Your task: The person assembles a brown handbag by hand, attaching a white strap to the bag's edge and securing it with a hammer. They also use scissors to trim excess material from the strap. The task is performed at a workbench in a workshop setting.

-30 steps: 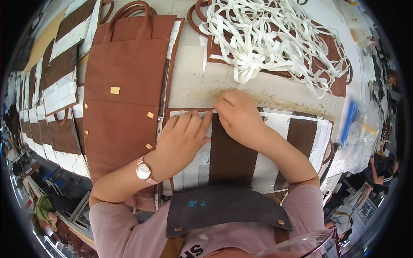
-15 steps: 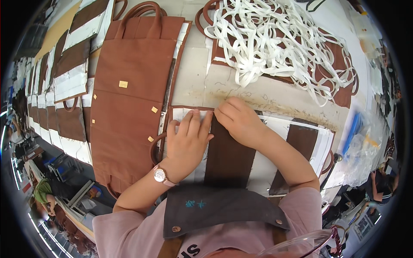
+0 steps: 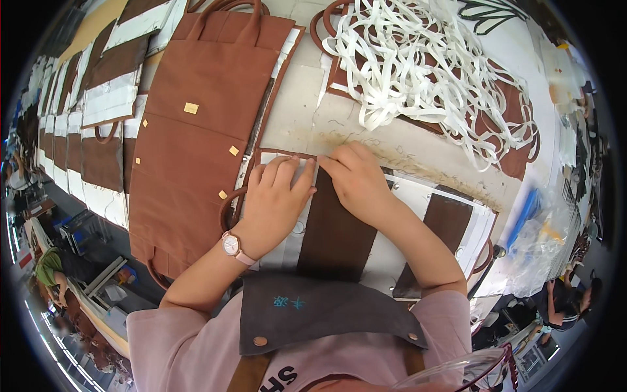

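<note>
Touching pnl [image 3: 341,225] edge — LH [image 3: 273,201], RH [image 3: 356,181]

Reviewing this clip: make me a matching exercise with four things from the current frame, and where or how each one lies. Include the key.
Things
1. white strips
2. wristwatch
3. brown-and-white striped piece
4. reddish-brown bag

Places or states
A. beneath the left hand and right hand
B. lying to the left, with small gold-coloured tabs on it
C. in a loose tangle beyond the hands
D. worn at the end of the left forearm

Pairs: 1-C, 2-D, 3-A, 4-B
</note>
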The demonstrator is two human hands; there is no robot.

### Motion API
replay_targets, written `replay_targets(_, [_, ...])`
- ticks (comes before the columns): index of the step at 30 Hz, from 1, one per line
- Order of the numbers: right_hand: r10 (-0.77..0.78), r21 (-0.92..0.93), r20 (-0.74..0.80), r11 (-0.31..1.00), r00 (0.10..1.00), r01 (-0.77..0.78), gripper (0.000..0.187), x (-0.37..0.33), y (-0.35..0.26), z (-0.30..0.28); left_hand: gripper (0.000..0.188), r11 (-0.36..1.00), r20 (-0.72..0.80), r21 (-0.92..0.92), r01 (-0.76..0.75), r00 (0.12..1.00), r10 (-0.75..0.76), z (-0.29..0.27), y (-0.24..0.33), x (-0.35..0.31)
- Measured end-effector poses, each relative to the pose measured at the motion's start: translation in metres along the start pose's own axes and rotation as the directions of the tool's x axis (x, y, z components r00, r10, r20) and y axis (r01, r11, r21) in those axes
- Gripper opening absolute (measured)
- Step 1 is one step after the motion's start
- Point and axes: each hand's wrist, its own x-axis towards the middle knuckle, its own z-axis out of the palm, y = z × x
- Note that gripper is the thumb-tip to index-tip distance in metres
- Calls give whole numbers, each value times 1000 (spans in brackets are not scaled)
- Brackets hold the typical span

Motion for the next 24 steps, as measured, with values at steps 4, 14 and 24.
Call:
replay_targets(4, [-103, -100, 58, 989, 993, 108, 34, 1, -2, -4, 55, 994, -13, -96, 46, 999, -47, 2, -1, -5])
replay_targets(14, [-172, -274, -30, 949, 985, 157, 30, -2, -8, -1, 57, 994, -35, -46, 96, 995, -98, -3, -1, -10])
replay_targets(24, [273, -24, -40, 961, 961, -274, 15, -18, 1, -23, 67, 994, 75, -100, 42, 997, -34, 7, 34, -7])
